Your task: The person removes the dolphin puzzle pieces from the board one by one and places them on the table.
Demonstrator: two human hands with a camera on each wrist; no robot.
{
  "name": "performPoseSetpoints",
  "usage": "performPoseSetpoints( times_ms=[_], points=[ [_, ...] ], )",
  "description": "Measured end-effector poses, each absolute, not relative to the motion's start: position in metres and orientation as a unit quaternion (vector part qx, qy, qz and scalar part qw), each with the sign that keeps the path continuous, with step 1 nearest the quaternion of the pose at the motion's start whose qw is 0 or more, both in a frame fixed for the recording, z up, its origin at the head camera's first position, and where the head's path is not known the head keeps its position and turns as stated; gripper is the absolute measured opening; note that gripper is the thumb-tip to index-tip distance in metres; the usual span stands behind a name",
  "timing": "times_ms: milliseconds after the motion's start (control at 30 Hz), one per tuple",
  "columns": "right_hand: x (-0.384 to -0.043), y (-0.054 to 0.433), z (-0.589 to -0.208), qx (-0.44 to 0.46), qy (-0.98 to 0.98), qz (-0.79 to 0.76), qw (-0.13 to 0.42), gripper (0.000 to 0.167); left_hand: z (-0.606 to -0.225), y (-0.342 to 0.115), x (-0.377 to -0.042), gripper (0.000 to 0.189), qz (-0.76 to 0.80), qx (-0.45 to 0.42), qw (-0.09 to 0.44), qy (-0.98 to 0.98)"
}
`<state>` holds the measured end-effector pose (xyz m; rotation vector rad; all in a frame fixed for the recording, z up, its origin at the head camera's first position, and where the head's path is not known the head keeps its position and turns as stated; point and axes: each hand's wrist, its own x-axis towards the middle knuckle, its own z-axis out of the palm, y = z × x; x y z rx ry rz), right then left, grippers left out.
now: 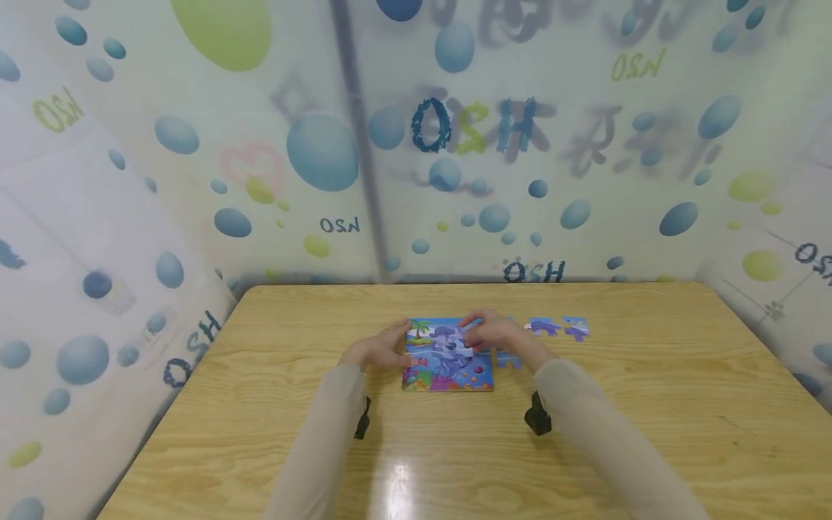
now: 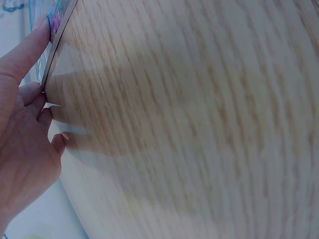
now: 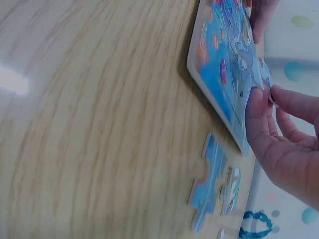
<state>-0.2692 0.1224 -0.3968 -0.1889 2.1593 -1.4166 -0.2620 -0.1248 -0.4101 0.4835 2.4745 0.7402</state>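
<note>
Where left hand (image 1: 377,349) touches, puzzle board (image 1: 453,370) looks multicoloured.

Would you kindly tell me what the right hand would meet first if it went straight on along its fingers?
Probably the puzzle board, just beneath the piece that the right hand pinches; whether any gap remains between them is hard to judge.

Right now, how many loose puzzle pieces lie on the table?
4: one piece beside the board, second and third farther right, fourth mostly behind the right hand in head view. More may be hidden.
</note>
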Motion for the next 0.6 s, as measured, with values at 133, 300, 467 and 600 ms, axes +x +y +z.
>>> performPoseSetpoints(
  times_ms=[133, 300, 467, 600],
  points=[
    [-0.269, 0.134, -0.396, -0.057, 0.798, -0.534, 0.275, 0.035, -0.409, -0.124, -0.262, 0.08, 0.267, 0.186, 0.253, 0.911],
    [-0.266, 0.147, -0.396, -0.065, 0.795, -0.535, 0.279, 0.037, -0.409, -0.125, -0.264, 0.08, 0.258, 0.196, 0.249, 0.913],
    [-0.263, 0.16, -0.398, -0.074, 0.789, -0.542, 0.279, 0.037, -0.409, -0.125, -0.263, 0.081, 0.268, 0.194, 0.252, 0.909],
    [-0.26, 0.169, -0.4, -0.084, 0.791, -0.537, 0.282, 0.037, -0.409, -0.124, -0.262, 0.081, 0.272, 0.187, 0.257, 0.908]
  ],
)
